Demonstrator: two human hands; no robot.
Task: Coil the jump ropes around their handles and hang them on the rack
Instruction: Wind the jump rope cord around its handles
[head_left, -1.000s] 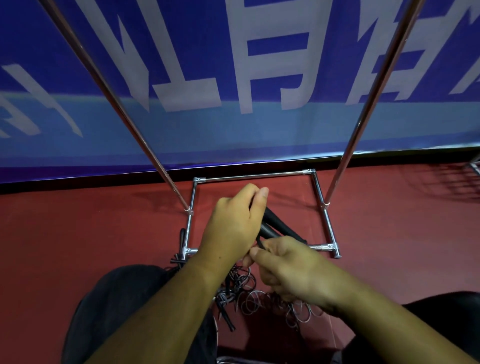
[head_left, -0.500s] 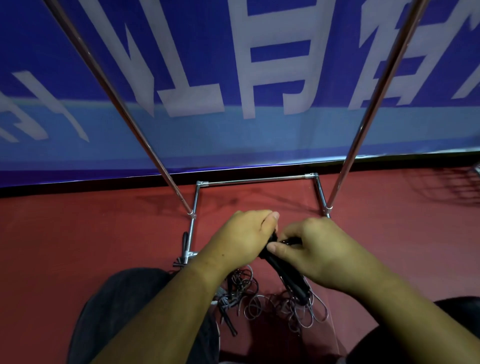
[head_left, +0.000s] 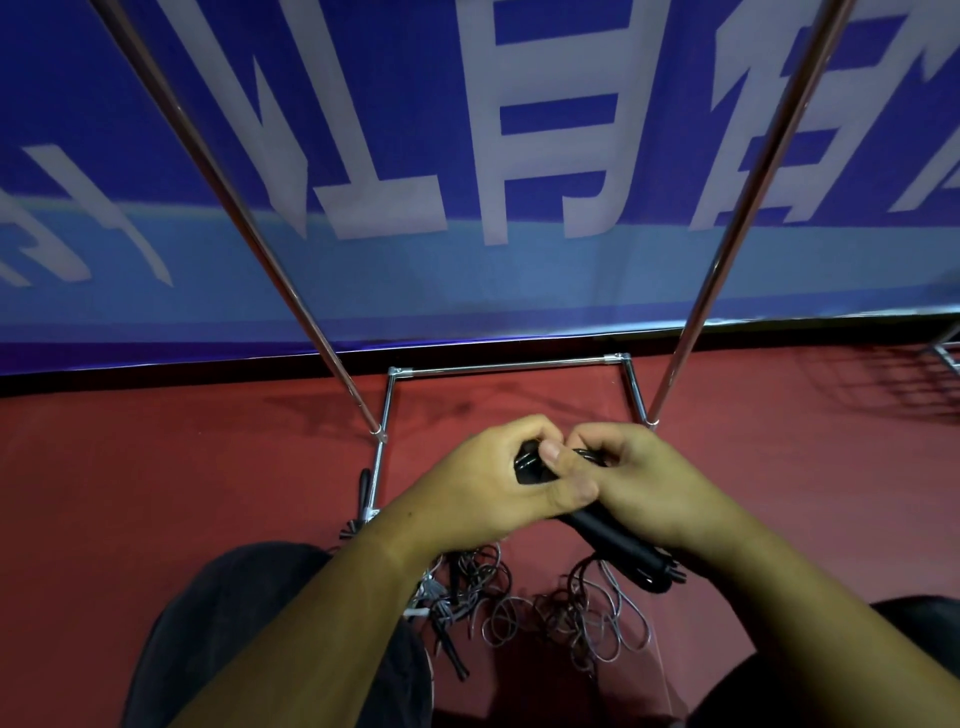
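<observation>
Nearest you: your knees in dark trousers (head_left: 270, 634) at the bottom corners, both forearms reaching in between them. On the red floor (head_left: 156, 493) between the knees lies a tangle of jump ropes (head_left: 550, 618), thin grey and black cords looped over each other, with a few black handle ends poking out on its left side. Above the tangle, off the floor, are the black jump rope handles (head_left: 618, 540), tilted, with the low end toward your right knee and the high end at your knuckles. Your left hand (head_left: 493, 486) is clenched round the high end, thumb laid across it. Your right hand (head_left: 654, 478) touches the left, fingers curled over the same handles, pinching something dark and glossy at the top; cannot tell whether that is cord or handle. Beyond the hands is the rack (head_left: 509, 367): a chrome base frame on the floor, with two chrome uprights rising out of view. One more black handle (head_left: 365, 486) lies against the base's left bar. Farthest is a blue banner (head_left: 467, 291) with large white characters
</observation>
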